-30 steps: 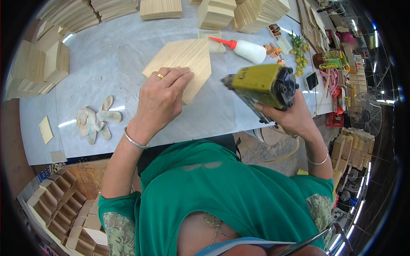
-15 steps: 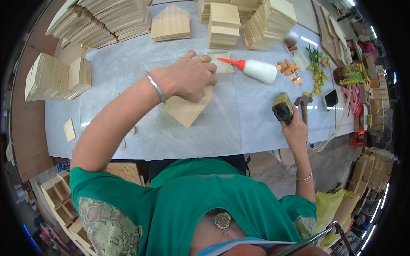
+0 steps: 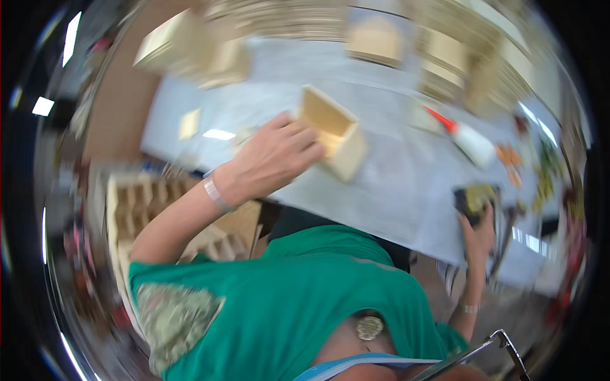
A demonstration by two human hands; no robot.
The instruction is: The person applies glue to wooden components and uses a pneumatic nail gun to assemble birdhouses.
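Note:
My left hand [image 3: 277, 152] is closed on the near left edge of a small pale wooden box [image 3: 349, 149]. The box is tilted, with its hollow side showing. My right hand [image 3: 481, 232] is wrapped round a black and yellow block-shaped tool [image 3: 476, 198] at the table's right side; motion blur hides what kind it is. Close beside that hand lies a hammer [image 3: 508, 232], also smeared. A white squeeze bottle [image 3: 475, 146] with a red nozzle rests on its side beyond the right hand.
Stacks of thin wooden boards [image 3: 286, 24] line the table's far edge, with another stack [image 3: 171, 47] at the far left. Copper-coloured pieces [image 3: 509, 162] and a green sprig [image 3: 548, 171] lie at the right. Compartmented wooden boxes [image 3: 149, 200] stand at my left.
The whole view has swung, so the table appears shifted right. My left hand has lifted and turned the wooden piece, whose hollow side now shows. My right hand still holds the tool.

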